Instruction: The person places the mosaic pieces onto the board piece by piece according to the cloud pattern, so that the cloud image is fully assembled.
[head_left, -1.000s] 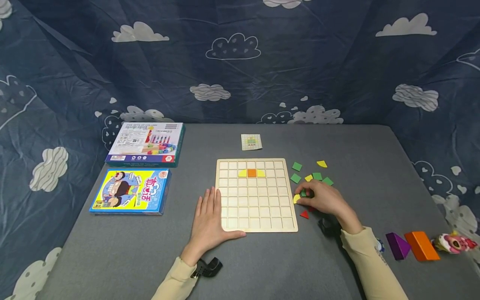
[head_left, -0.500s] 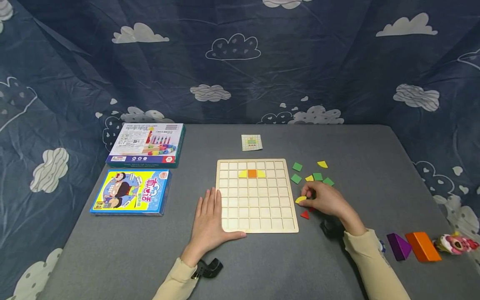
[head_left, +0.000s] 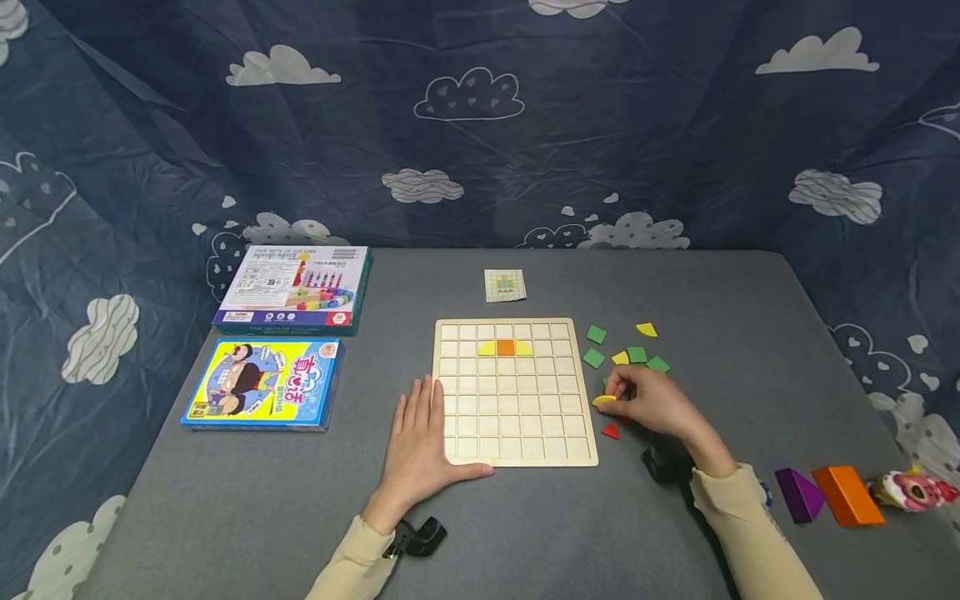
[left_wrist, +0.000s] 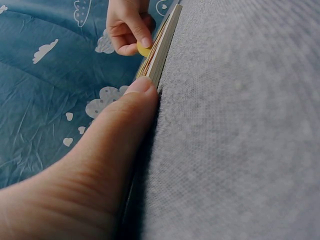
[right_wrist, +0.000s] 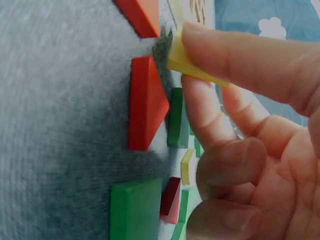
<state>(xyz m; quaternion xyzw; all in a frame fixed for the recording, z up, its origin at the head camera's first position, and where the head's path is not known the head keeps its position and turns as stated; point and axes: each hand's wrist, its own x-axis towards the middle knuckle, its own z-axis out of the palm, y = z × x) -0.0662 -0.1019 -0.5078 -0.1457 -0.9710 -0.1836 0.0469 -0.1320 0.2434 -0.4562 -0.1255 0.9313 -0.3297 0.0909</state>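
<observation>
A wooden grid board (head_left: 517, 403) lies on the table, bearing an orange square tile (head_left: 506, 347) with a yellow tile on either side in one upper row. My left hand (head_left: 416, 446) rests along the board's left edge with fingers straight; in the left wrist view its thumb (left_wrist: 115, 122) touches the board's near edge. Just right of the board, my right hand (head_left: 651, 400) pinches a yellow curved-edge tile (right_wrist: 187, 62) between thumb and fingers. Under and around that hand lie red triangle tiles (right_wrist: 147, 102), green square tiles (head_left: 594, 358) and other yellow tiles (head_left: 647, 330).
A small printed pattern card (head_left: 505, 286) lies behind the board. Two boxes, one white and purple (head_left: 288, 287) and one blue and yellow (head_left: 262, 383), lie at the left. A purple block (head_left: 800, 495), an orange block (head_left: 847, 495) and a pink figurine (head_left: 915, 489) stand at the right.
My right hand has shifted slightly right with the yellow tile, which has turned in the pinch and now looks flatter from the head view. The left hand has stayed on the board's edge.
</observation>
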